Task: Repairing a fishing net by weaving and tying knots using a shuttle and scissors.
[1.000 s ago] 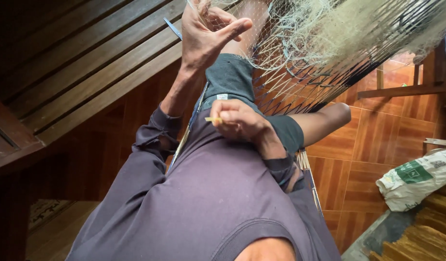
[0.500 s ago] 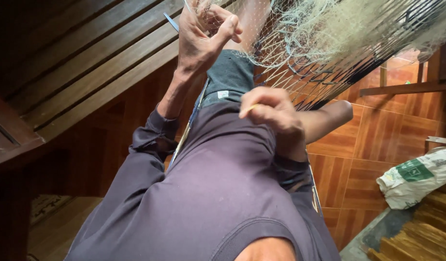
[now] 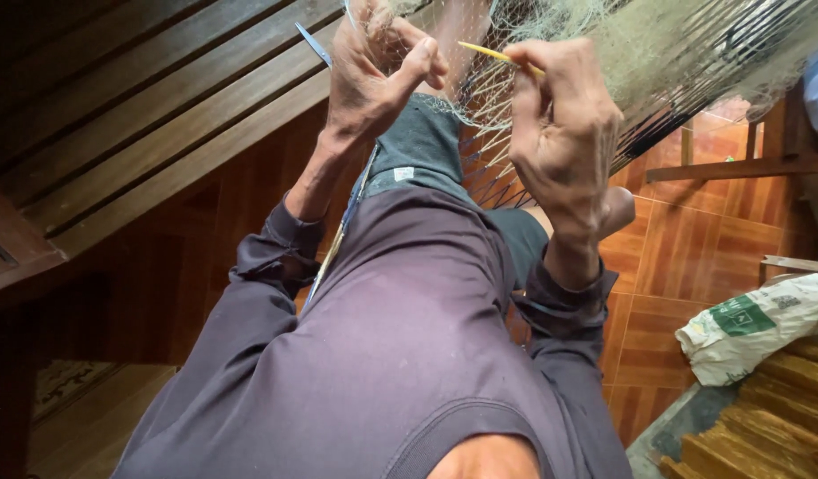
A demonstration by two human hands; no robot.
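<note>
My left hand (image 3: 373,75) is raised and pinches a bunch of pale fishing net (image 3: 604,35) between thumb and fingers. My right hand (image 3: 564,133) is up beside it, holding a thin yellow netting needle (image 3: 493,55) whose tip points left toward the left hand. The net spreads across the upper right, stretched over my knee in grey shorts (image 3: 422,146). A thin blue tool (image 3: 313,44) sticks out behind the left hand. I wear a purple long-sleeved shirt (image 3: 400,337).
A dark wooden slatted wall (image 3: 143,115) fills the left. Orange floor tiles (image 3: 692,248) lie to the right, with a white sack with a green patch (image 3: 755,324) and yellow wooden pieces (image 3: 772,417) at the lower right. A wooden bar (image 3: 737,167) crosses at right.
My right hand has risen from my lap up to the net beside the left hand, carrying the yellow needle. The left hand stayed gripping the net.
</note>
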